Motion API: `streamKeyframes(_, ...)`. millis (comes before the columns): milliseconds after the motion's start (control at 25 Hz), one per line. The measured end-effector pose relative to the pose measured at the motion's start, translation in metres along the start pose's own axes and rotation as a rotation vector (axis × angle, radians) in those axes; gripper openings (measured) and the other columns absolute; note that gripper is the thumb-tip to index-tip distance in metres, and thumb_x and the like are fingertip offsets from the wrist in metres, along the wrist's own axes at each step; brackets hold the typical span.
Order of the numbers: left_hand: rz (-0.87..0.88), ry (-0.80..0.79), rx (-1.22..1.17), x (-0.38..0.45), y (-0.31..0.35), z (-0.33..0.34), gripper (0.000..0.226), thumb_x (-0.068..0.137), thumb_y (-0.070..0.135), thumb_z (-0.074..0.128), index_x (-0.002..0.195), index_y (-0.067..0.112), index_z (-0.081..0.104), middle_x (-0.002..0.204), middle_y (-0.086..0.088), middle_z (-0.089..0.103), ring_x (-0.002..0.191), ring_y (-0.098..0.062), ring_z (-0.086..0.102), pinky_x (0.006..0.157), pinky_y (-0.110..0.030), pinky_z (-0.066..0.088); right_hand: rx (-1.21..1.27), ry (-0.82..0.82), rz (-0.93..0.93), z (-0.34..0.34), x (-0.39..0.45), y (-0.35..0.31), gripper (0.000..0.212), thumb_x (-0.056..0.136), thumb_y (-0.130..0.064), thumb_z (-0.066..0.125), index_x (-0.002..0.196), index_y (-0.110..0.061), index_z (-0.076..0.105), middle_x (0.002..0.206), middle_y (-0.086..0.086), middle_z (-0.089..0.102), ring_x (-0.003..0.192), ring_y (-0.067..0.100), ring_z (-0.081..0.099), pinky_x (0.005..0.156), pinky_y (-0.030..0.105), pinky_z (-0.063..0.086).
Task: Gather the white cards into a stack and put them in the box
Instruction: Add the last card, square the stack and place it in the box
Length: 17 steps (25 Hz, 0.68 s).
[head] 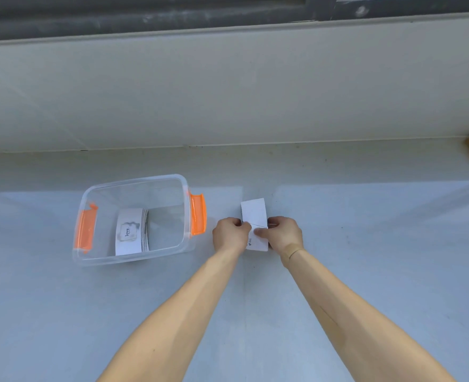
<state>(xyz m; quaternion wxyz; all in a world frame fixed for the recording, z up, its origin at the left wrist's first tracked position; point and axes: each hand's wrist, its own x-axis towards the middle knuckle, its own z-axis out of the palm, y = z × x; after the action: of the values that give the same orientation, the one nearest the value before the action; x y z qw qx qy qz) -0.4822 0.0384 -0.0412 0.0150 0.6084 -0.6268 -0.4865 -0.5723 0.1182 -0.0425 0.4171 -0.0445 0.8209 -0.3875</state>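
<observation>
Since the white cards are thin and slippery, both the left hand and right hand pinch their edges on the table, right of the box; I'd squeeze the long sides.

One clear box, two orange latches, one card stack inside, two hands.
</observation>
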Motion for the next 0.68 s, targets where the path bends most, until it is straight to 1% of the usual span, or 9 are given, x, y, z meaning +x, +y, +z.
streamKeyframes(80,-0.046,-0.037,-0.070,0.000,0.001,-0.003,0.011,0.079,0.016,0.058,0.068,0.016,0.060,0.067,-0.008,0.056,0.064,-0.025,0.044,0.055,-0.028,0.031,0.054,-0.029,0.060,-0.001,0.002,-0.003,0.029,0.071,-0.007,0.075,0.099,-0.008,0.069,0.102,0.011,0.073,0.094,0.031,0.069,0.088,0.046,0.057)
streamKeyframes(160,-0.087,-0.091,-0.214,-0.001,0.000,-0.007,0.009,0.080,0.014,0.060,0.074,0.013,0.068,0.075,-0.010,0.064,0.067,-0.025,0.052,0.063,-0.029,0.038,0.148,-0.075,0.111,-0.003,0.002,-0.005,0.022,0.071,-0.001,0.074,0.093,-0.004,0.070,0.097,0.015,0.074,0.090,0.033,0.071,0.086,0.046,0.058)
streamKeyframes(200,-0.104,-0.120,-0.286,-0.004,-0.001,-0.009,0.010,0.081,0.012,0.061,0.077,0.011,0.070,0.079,-0.012,0.067,0.069,-0.025,0.056,0.067,-0.029,0.042,0.209,-0.104,0.127,-0.005,-0.001,-0.005,0.022,0.072,0.002,0.074,0.093,-0.002,0.070,0.093,0.016,0.074,0.086,0.032,0.071,0.081,0.044,0.059)
streamKeyframes(280,-0.125,-0.191,-0.415,-0.013,-0.007,-0.011,0.012,0.083,0.008,0.061,0.083,0.009,0.073,0.085,-0.014,0.071,0.068,-0.024,0.063,0.065,-0.026,0.050,0.290,-0.150,0.114,-0.009,-0.011,-0.003,0.029,0.071,0.004,0.073,0.099,-0.001,0.069,0.087,0.011,0.073,0.077,0.028,0.071,0.065,0.034,0.058)
streamKeyframes(360,-0.124,-0.288,-0.521,-0.027,-0.015,-0.014,0.018,0.086,0.005,0.059,0.098,0.006,0.073,0.098,-0.016,0.073,0.075,-0.022,0.068,0.067,-0.027,0.056,0.286,-0.145,0.036,-0.014,-0.026,0.003,0.036,0.071,0.001,0.074,0.104,-0.009,0.065,0.090,0.007,0.071,0.080,0.024,0.069,0.060,0.029,0.053)
streamKeyframes(440,-0.089,-0.351,-0.560,-0.043,-0.025,-0.016,0.027,0.089,0.007,0.060,0.115,0.005,0.066,0.109,-0.015,0.072,0.083,-0.020,0.069,0.067,-0.025,0.055,0.188,-0.106,-0.090,-0.021,-0.041,0.013,0.039,0.068,-0.005,0.076,0.103,-0.018,0.062,0.095,0.002,0.069,0.086,0.022,0.068,0.066,0.032,0.054)
streamKeyframes(480,-0.056,-0.349,-0.537,-0.053,-0.031,-0.018,0.033,0.089,0.010,0.062,0.122,0.008,0.062,0.112,-0.011,0.071,0.087,-0.018,0.068,0.067,-0.024,0.053,0.099,-0.085,-0.170,-0.026,-0.051,0.018,0.040,0.067,-0.009,0.075,0.102,-0.022,0.062,0.096,-0.001,0.067,0.086,0.020,0.066,0.069,0.032,0.053)
streamKeyframes(560,0.036,-0.266,-0.436,-0.075,-0.047,-0.023,0.050,0.085,0.013,0.069,0.131,0.018,0.051,0.117,-0.004,0.066,0.098,-0.016,0.065,0.074,-0.026,0.051,-0.142,-0.055,-0.356,-0.035,-0.071,0.031,0.042,0.066,-0.015,0.073,0.104,-0.028,0.060,0.099,-0.007,0.062,0.087,0.015,0.062,0.072,0.028,0.049)
streamKeyframes(680,0.231,-0.108,-0.235,-0.107,-0.075,-0.035,0.079,0.074,0.015,0.078,0.139,0.034,0.038,0.126,0.008,0.050,0.114,-0.011,0.053,0.090,-0.026,0.046,-0.544,0.001,-0.639,-0.037,-0.102,0.050,0.047,0.068,-0.015,0.065,0.111,-0.032,0.058,0.106,-0.011,0.056,0.101,0.013,0.054,0.077,0.029,0.045)
